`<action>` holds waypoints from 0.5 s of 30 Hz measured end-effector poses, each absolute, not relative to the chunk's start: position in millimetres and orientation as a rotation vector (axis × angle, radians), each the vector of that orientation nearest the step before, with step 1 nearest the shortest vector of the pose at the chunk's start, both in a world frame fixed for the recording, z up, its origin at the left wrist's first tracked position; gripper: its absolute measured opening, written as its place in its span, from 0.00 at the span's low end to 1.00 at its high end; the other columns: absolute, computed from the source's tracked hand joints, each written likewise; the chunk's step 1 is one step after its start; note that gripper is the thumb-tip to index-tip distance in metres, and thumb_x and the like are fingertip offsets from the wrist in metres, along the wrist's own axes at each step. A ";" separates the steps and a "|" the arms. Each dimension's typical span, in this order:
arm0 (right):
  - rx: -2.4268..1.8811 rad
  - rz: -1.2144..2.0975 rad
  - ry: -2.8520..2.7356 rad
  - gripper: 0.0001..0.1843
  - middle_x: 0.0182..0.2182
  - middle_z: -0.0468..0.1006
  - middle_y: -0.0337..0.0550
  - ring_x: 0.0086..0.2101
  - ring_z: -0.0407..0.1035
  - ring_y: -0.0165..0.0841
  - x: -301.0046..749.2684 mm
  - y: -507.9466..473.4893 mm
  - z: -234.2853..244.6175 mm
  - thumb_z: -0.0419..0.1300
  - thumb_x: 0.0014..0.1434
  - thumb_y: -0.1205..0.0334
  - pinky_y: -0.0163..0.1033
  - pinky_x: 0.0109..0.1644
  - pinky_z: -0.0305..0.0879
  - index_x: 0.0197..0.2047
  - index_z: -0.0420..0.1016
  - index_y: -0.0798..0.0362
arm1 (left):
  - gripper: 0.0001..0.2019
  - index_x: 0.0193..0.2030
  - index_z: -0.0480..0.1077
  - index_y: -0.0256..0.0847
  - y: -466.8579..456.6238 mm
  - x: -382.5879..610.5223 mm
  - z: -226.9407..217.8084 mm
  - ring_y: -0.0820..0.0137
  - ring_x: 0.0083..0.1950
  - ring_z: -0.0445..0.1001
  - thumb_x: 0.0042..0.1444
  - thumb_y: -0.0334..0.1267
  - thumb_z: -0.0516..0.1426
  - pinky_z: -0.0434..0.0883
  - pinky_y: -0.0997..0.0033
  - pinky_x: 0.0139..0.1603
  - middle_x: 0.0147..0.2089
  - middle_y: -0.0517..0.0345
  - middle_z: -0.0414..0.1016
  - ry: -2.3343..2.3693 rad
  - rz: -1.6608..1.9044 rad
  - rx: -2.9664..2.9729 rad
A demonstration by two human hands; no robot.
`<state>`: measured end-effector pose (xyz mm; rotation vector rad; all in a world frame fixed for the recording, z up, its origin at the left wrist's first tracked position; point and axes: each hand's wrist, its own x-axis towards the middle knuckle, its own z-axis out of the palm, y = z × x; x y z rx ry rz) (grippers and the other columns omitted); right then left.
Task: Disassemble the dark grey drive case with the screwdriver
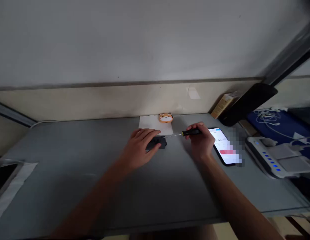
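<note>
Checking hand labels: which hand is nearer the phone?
Right. The right hand, holding a screwdriver, sits beside the phone; the left hand holds a black box farther left.

Small repair workbench [157,186]: screwdriver [192,132], phone [223,146], charging hub [270,159].

The left hand [139,146] lay flat over a small black box [158,143] on the grey table [94,173], pressing it down. The right hand [201,141] gripped a screwdriver [188,132] by its black handle, the thin shaft pointing left toward the box, its tip just beside the box's right end. Behind the box lay a white sheet of paper [151,124] with a small orange animal figure [166,117] at its far edge. A lit phone [223,145] lay just right of the right hand.
</note>
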<state>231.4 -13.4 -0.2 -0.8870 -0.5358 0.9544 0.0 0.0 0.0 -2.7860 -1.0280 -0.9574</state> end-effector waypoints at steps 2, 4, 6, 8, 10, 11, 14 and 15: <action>-0.897 0.950 -0.562 0.10 0.23 0.72 0.39 0.26 0.70 0.32 231.0 -14.6 0.1 0.64 0.48 0.55 0.34 0.21 0.62 0.25 0.68 0.49 | 0.13 0.59 0.70 0.40 0.2 2.8 0.0 0.61 0.53 0.80 0.73 0.41 0.53 0.71 0.55 0.61 0.53 0.49 0.82 -0.990 -0.966 -2.787; -0.905 0.936 -0.588 0.09 0.24 0.71 0.39 0.26 0.69 0.32 231.4 -15.4 0.2 0.63 0.51 0.55 0.35 0.22 0.62 0.26 0.68 0.49 | 0.13 0.59 0.70 0.41 0.5 4.7 0.2 0.61 0.52 0.81 0.73 0.41 0.54 0.71 0.55 0.61 0.52 0.51 0.83 -0.972 -0.964 -2.797; -0.913 0.919 -0.600 0.09 0.24 0.71 0.40 0.27 0.70 0.32 232.2 -15.4 -0.1 0.62 0.51 0.56 0.35 0.23 0.61 0.26 0.68 0.49 | 0.13 0.59 0.70 0.43 0.8 5.3 -0.2 0.62 0.51 0.81 0.72 0.42 0.55 0.71 0.55 0.62 0.51 0.52 0.84 -0.978 -0.950 -2.807; -0.922 0.900 -0.597 0.09 0.24 0.70 0.39 0.28 0.70 0.33 233.0 -14.7 -0.6 0.62 0.51 0.56 0.36 0.23 0.60 0.26 0.68 0.49 | 0.13 0.59 0.71 0.44 0.9 4.9 -1.4 0.62 0.50 0.82 0.72 0.42 0.55 0.71 0.55 0.62 0.50 0.53 0.84 -0.993 -0.931 -2.807; -0.931 0.892 -0.608 0.09 0.25 0.70 0.40 0.28 0.70 0.33 233.6 -13.9 -1.2 0.62 0.51 0.56 0.36 0.23 0.60 0.26 0.67 0.49 | 0.12 0.59 0.71 0.44 1.0 3.9 -2.8 0.63 0.50 0.82 0.72 0.41 0.55 0.71 0.55 0.63 0.49 0.54 0.85 -0.996 -0.920 -2.802; -0.934 0.893 -0.617 0.09 0.25 0.71 0.40 0.27 0.70 0.32 233.8 -13.6 -1.3 0.62 0.52 0.56 0.36 0.23 0.60 0.26 0.67 0.49 | 0.11 0.58 0.71 0.44 1.0 3.5 -3.3 0.63 0.49 0.83 0.72 0.41 0.55 0.71 0.56 0.63 0.49 0.54 0.85 -0.995 -0.918 -2.800; -0.932 0.892 -0.609 0.09 0.24 0.72 0.40 0.26 0.69 0.32 234.2 -13.1 -1.2 0.61 0.52 0.56 0.36 0.22 0.60 0.26 0.67 0.49 | 0.09 0.55 0.71 0.45 1.6 2.5 -4.3 0.64 0.48 0.83 0.72 0.40 0.55 0.71 0.58 0.62 0.48 0.56 0.85 -0.998 -0.906 -2.803; -0.929 0.891 -0.596 0.09 0.24 0.72 0.40 0.26 0.69 0.32 234.3 -13.0 -1.0 0.61 0.52 0.57 0.36 0.22 0.60 0.25 0.67 0.49 | 0.09 0.55 0.72 0.45 1.9 2.5 -4.5 0.64 0.47 0.83 0.72 0.40 0.55 0.72 0.58 0.62 0.47 0.56 0.85 -1.001 -0.905 -2.802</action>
